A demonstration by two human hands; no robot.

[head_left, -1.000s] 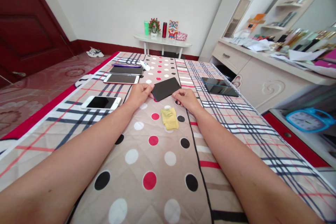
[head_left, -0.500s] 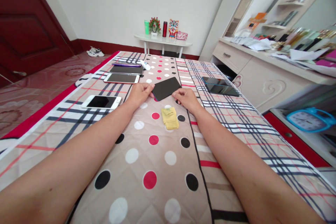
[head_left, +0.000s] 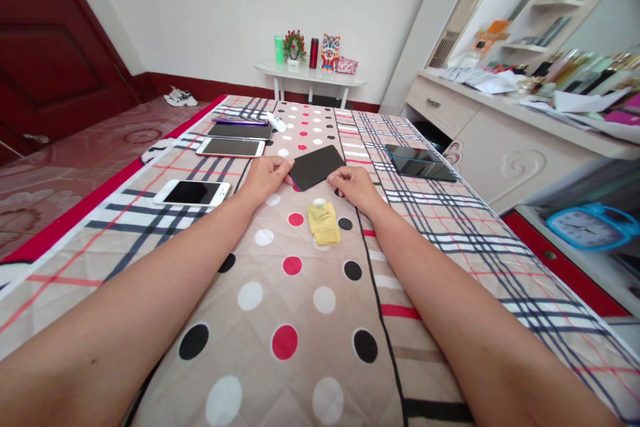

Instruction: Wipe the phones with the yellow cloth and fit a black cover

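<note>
Phone, dark, face-down (head_left: pixel 317 167) on the quilt (head_left: pixel 300 293), long axis slanting from near-left to far-right: I see my left hand (head_left: pixel 265 178) pinching its near-left corner, my right hand (head_left: pixel 354 185) curled at its near edge, both about equally close.

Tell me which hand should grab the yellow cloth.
Probably the right hand. Both hands rest at the near corners of the black phone, but the cloth lies just below and beside the right one, while the left hand sits slightly farther off.
</note>
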